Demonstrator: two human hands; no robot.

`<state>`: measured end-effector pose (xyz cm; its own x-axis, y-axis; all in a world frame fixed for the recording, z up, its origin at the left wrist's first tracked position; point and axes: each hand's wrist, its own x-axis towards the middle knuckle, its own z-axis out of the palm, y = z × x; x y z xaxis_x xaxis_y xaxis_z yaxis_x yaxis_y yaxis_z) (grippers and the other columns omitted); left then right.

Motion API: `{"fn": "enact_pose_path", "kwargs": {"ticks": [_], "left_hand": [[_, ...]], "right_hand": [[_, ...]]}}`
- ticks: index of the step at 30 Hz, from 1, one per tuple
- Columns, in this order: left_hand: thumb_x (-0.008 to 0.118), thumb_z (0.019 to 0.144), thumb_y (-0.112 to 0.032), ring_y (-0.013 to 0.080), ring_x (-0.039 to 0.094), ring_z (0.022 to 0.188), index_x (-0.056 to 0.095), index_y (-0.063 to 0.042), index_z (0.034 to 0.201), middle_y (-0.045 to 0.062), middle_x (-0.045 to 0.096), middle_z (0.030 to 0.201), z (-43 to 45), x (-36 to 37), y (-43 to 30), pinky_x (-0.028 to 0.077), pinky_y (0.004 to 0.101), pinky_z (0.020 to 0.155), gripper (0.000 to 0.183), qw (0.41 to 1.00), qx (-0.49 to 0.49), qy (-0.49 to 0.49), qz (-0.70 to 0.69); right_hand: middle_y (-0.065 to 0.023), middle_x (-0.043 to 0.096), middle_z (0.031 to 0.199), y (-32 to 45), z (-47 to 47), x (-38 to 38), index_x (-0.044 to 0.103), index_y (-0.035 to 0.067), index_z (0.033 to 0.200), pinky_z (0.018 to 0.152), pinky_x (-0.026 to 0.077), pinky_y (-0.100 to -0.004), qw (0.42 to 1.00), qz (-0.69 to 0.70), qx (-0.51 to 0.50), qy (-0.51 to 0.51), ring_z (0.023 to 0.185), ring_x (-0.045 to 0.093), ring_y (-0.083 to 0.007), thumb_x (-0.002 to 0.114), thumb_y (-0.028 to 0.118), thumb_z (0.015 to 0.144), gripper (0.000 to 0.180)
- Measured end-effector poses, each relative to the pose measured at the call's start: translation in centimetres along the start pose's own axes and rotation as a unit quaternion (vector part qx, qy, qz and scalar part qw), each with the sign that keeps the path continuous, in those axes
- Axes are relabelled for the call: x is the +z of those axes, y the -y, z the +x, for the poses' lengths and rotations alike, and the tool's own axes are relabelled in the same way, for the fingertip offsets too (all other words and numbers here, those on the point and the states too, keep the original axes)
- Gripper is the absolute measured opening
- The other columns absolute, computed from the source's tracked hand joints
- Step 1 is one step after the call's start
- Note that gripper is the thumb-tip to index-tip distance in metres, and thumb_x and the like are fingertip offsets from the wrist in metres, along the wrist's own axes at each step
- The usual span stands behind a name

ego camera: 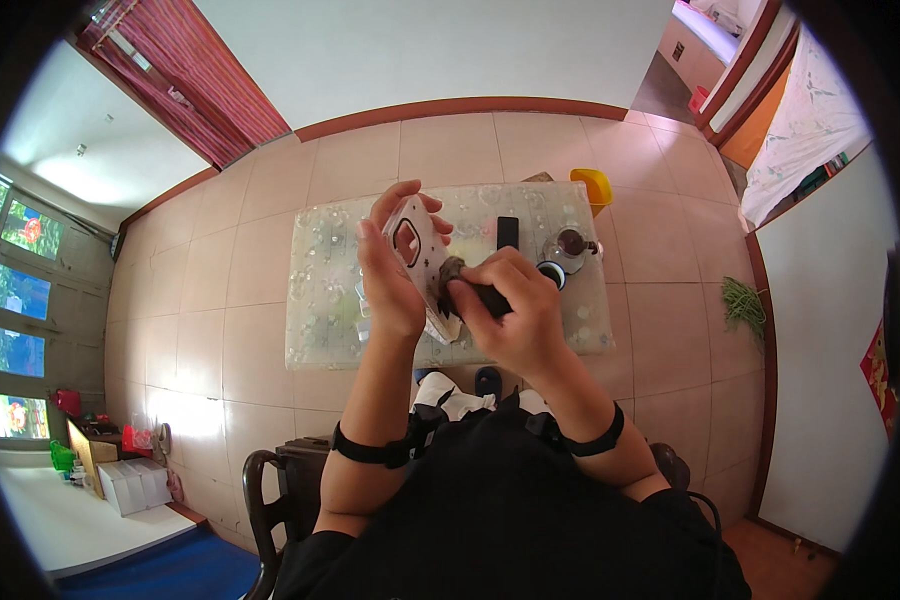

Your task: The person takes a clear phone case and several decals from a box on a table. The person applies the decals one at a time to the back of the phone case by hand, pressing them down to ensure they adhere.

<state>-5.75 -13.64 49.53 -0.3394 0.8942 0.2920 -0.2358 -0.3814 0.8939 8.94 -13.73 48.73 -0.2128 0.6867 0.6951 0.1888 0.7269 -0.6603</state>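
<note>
My left hand [395, 277] holds up a pale phone case [418, 262] with a dark-rimmed camera opening and small dark marks. In my right hand [516, 307] is a dark object [491, 300], mostly hidden by my fingers, with a greyish, ragged end [451, 271] against or close to the case's lower part. Whether that end touches the case I cannot tell. Under both hands lies a table with a clear patterned cover [322, 300]. A white item shows partly behind my left wrist.
A black phone-like slab [508, 233], a glass pot with a brown lid [570, 244] and a round dark-and-white container [552, 275] stand on the table's right side. Beyond its far right corner is a yellow bin [592, 190]. A dark chair armrest [259, 480] stands at the lower left.
</note>
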Motion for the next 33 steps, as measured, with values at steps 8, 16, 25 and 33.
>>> {"fn": "enact_pose_path", "kwargs": {"ticks": [8,16,25,33], "left_hand": [[0.025,0.103,-0.069,0.0409,0.065,0.111,0.049,-0.002,0.139,0.022,0.063,0.121,-1.6,0.2,1.1,0.056,0.0479,0.094,0.08,0.968,-0.137,0.055,-0.203],[0.029,0.106,-0.06,0.0346,0.067,0.108,0.05,-0.002,0.138,0.021,0.067,0.119,-1.6,-1.1,0.0,0.056,0.0444,0.096,0.07,0.974,-0.166,0.024,-0.154],[0.035,0.102,-0.064,0.041,0.067,0.105,0.05,-0.005,0.139,0.022,0.063,0.123,-0.9,-2.3,0.5,0.057,0.0509,0.09,0.071,0.962,-0.177,-0.054,-0.203],[0.036,0.103,-0.063,0.0343,0.064,0.11,0.049,-0.007,0.139,0.018,0.065,0.116,-0.2,-1.3,0.9,0.053,0.0472,0.099,0.068,0.962,-0.177,-0.131,-0.162]], "right_hand": [[-0.0094,0.061,0.097,1.2,0.5,2.6,0.067,0.008,0.109,0.065,0.054,-0.0377,0.994,0.0,-0.1,-0.053,0.078,0.066,-0.0289,0.08,0.012,0.084,0.028],[-0.0089,0.063,0.097,-1.6,0.1,1.9,0.069,0.008,0.107,0.061,0.054,-0.036,0.991,-0.065,-0.061,-0.102,0.075,0.068,-0.0274,0.08,0.005,0.082,0.027],[-0.0115,0.064,0.099,-0.3,-1.6,3.2,0.066,0.006,0.106,0.062,0.054,-0.0373,0.994,0.006,-0.105,0.018,0.079,0.067,-0.0291,0.081,0.002,0.08,0.03],[-0.0091,0.063,0.1,-1.0,-2.0,3.4,0.066,0.007,0.105,0.063,0.054,-0.0369,0.998,0.007,-0.065,0.004,0.077,0.067,-0.028,0.08,0.006,0.082,0.026]]}}
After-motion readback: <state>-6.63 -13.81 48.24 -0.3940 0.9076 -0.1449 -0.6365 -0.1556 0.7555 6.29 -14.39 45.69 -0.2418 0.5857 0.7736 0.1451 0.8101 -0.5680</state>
